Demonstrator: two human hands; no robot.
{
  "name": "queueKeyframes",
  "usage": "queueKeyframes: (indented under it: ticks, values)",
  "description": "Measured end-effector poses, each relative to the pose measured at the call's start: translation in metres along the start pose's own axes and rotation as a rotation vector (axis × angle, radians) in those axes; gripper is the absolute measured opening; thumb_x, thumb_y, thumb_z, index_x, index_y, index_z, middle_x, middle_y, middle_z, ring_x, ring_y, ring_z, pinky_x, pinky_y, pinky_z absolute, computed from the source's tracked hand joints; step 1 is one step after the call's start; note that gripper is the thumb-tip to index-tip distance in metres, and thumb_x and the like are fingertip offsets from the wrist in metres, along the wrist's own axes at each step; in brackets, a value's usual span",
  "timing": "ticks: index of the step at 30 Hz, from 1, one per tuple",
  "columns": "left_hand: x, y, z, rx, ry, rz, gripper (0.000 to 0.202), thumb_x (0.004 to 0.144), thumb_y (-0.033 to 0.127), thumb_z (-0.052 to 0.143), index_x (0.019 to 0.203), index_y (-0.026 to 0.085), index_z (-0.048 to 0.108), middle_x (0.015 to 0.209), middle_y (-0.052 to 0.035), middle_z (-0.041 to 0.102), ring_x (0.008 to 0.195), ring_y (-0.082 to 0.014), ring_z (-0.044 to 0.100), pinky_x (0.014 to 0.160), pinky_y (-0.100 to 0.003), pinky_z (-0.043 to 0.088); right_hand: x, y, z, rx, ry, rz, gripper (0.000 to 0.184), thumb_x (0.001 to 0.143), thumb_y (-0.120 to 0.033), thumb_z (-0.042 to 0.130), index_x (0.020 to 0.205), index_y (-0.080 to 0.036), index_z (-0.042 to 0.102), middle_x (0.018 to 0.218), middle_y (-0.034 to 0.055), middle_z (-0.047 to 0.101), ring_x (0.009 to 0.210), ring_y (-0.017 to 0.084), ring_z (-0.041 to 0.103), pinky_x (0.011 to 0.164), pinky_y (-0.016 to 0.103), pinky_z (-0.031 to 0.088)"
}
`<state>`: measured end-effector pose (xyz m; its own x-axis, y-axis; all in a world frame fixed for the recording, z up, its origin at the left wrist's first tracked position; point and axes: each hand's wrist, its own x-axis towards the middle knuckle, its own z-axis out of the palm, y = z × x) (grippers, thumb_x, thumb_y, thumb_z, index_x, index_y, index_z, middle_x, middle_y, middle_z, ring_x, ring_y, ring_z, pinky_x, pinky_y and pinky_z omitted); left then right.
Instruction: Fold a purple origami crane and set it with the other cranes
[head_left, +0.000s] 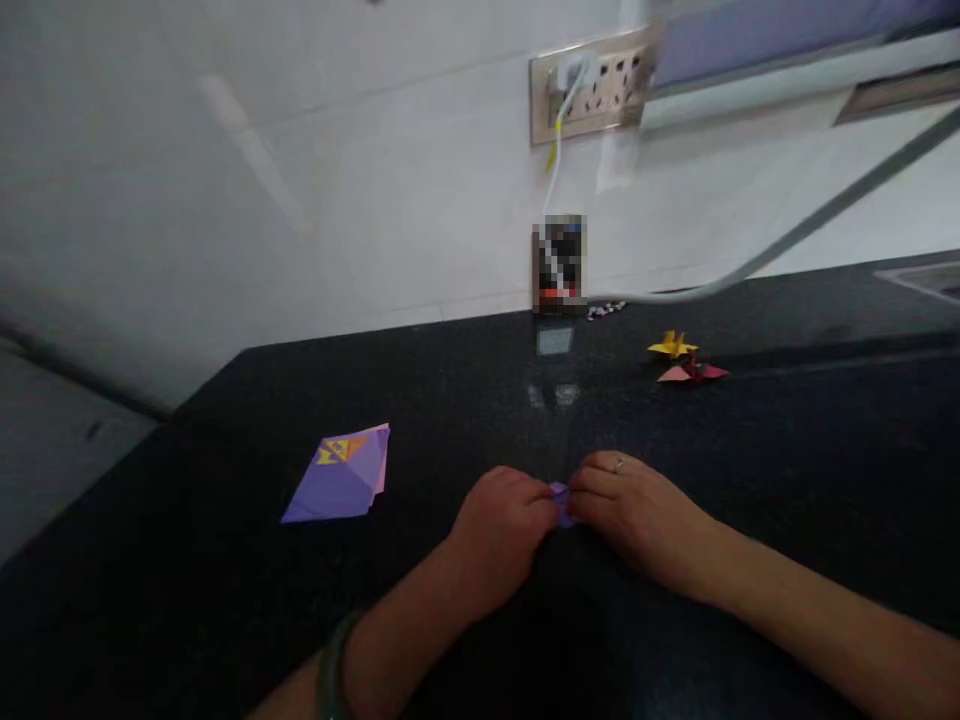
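Observation:
A small piece of purple origami paper (pixel 562 504) lies low over the dark countertop, pinched between both hands. My left hand (pixel 507 525) is closed on its left side, the fingertips bent over the edge. From the right, my right hand (pixel 628 508), with a ring on one finger, presses its fingers together on the other side. Most of the paper is hidden under the fingers, so its folded shape cannot be made out. A bangle (pixel 331 665) circles the left wrist.
Purple and pink paper sheets (pixel 334 487) lie to the left. Yellow (pixel 673 346) and red-pink (pixel 693 373) folded paper figures rest at the back right. A pixelated upright object (pixel 559 265) leans at the wall, a white cable (pixel 675 297) beside it, below a socket panel (pixel 592 85).

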<state>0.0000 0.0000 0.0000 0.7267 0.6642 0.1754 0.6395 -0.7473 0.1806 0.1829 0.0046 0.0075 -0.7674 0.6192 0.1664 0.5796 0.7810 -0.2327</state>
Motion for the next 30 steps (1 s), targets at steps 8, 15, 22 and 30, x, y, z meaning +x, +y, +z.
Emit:
queueKeyframes:
  ticks: [8,15,22,30]
  values:
    - [-0.0003,0.0018,-0.0045,-0.038,-0.005,-0.011,0.017,0.080,0.014,0.041,0.081,0.016,0.058,0.086,-0.0048,0.061,0.085,-0.0165,0.054,0.076,-0.033,0.041,-0.0021,0.0035,0.0030,0.046,0.053,0.019,0.016,0.083,-0.021,0.047,0.082,-0.019,0.062,0.079,0.0039,0.058,0.078,0.017,0.049,0.073,0.031,0.038]
    - [0.0016,0.0067,-0.0059,-0.033,-0.016,-0.048,0.016,0.081,0.014,0.041,0.081,0.016,0.057,0.086,-0.0048,0.060,0.083,-0.0166,0.053,0.074,-0.033,0.041,-0.0006,0.0054,0.0055,-0.027,0.036,-0.034,0.014,0.082,-0.017,0.047,0.079,-0.018,0.061,0.077,0.0043,0.058,0.077,0.018,0.048,0.071,0.032,0.038]
    - [0.0033,0.0061,-0.0051,0.023,-0.016,-0.008,0.018,0.081,0.012,0.040,0.085,0.015,0.057,0.084,-0.0044,0.060,0.084,-0.0164,0.052,0.076,-0.033,0.040,-0.0020,0.0063,0.0074,-0.055,0.038,-0.025,0.014,0.078,-0.011,0.048,0.083,-0.017,0.061,0.079,0.0048,0.058,0.076,0.018,0.048,0.071,0.033,0.038]
    - [0.0032,0.0050,-0.0025,0.018,-0.015,-0.032,0.015,0.081,0.015,0.042,0.080,0.016,0.057,0.083,-0.0041,0.060,0.081,-0.0160,0.052,0.072,-0.032,0.041,-0.0010,0.0075,0.0043,-0.032,0.034,-0.044,0.013,0.081,-0.018,0.048,0.082,-0.018,0.061,0.078,0.0042,0.058,0.075,0.017,0.048,0.071,0.033,0.038]
